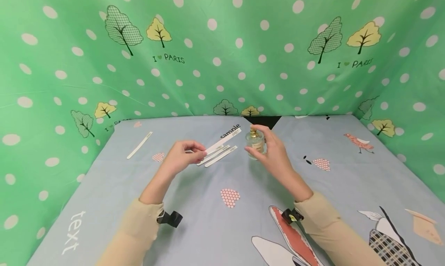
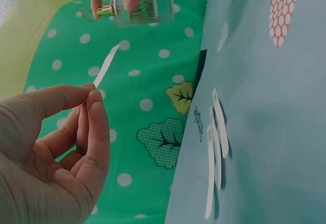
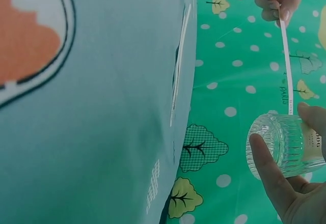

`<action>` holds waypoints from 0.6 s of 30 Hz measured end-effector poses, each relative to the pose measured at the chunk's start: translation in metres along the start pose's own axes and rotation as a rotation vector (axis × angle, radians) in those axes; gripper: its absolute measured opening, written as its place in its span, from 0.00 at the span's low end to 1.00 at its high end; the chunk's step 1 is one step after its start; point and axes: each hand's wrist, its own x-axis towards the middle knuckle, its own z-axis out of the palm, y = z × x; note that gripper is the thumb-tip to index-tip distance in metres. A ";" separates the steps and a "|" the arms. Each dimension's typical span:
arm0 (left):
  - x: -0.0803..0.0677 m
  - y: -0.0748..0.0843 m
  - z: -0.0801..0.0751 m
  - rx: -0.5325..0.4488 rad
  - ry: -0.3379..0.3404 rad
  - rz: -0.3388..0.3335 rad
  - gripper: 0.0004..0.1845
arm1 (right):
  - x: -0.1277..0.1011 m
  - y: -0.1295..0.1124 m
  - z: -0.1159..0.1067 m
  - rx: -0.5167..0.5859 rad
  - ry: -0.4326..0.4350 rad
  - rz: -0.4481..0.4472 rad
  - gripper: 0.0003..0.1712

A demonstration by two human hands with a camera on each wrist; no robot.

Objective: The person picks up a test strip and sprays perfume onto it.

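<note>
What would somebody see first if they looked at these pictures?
Probably the two hands held up in the middle, above the blue cartoon tablecloth. The right hand grips a small ribbed glass perfume bottle with a gold top, and the left hand pinches a thin white paper strip pointing at it. Behind stands a bright green dotted curtain with trees.

Bright even light, soft shadows (edges warped)

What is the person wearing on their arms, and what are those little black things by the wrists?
Both arms wear long, soft beige sleeves: left sleeve, right sleeve. The left hand and right hand are bare, with no gloves. A small black clip-like device sits at each cuff, the left device and the right device, which has a yellowish spot.
</note>
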 end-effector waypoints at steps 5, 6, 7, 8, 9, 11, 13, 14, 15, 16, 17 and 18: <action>-0.001 0.002 0.001 0.004 0.007 -0.006 0.12 | 0.000 -0.002 0.002 -0.039 0.004 0.015 0.38; -0.001 0.002 0.001 0.006 0.007 -0.007 0.12 | 0.001 -0.002 0.002 -0.049 0.005 0.018 0.38; -0.001 0.002 0.001 0.006 0.010 -0.008 0.12 | 0.001 -0.003 0.003 -0.059 0.007 0.019 0.38; -0.001 0.003 0.001 0.007 0.011 -0.008 0.12 | 0.001 -0.003 0.003 -0.068 0.008 0.017 0.38; -0.001 0.003 0.001 0.005 0.014 -0.010 0.12 | 0.001 -0.003 0.004 -0.075 0.010 0.013 0.38; -0.001 0.002 0.002 -0.001 0.016 -0.008 0.12 | 0.002 -0.003 0.004 -0.091 0.016 0.001 0.37; -0.001 0.001 0.003 -0.010 0.015 -0.006 0.12 | 0.001 -0.002 0.004 -0.110 0.023 -0.010 0.37; -0.001 0.001 0.003 -0.012 0.014 -0.005 0.12 | 0.000 -0.002 0.003 -0.121 0.027 -0.016 0.37; -0.001 0.000 0.002 -0.009 0.012 -0.003 0.12 | 0.000 -0.002 0.002 -0.131 0.029 -0.021 0.37; -0.001 -0.001 0.002 -0.006 0.013 -0.006 0.12 | -0.001 -0.001 0.002 -0.140 0.032 -0.023 0.37; -0.001 -0.002 0.001 -0.003 0.015 -0.009 0.12 | -0.002 -0.001 0.000 -0.144 0.030 -0.025 0.37; -0.001 -0.003 0.000 0.001 0.018 -0.013 0.12 | -0.003 -0.001 -0.001 -0.144 0.027 -0.025 0.38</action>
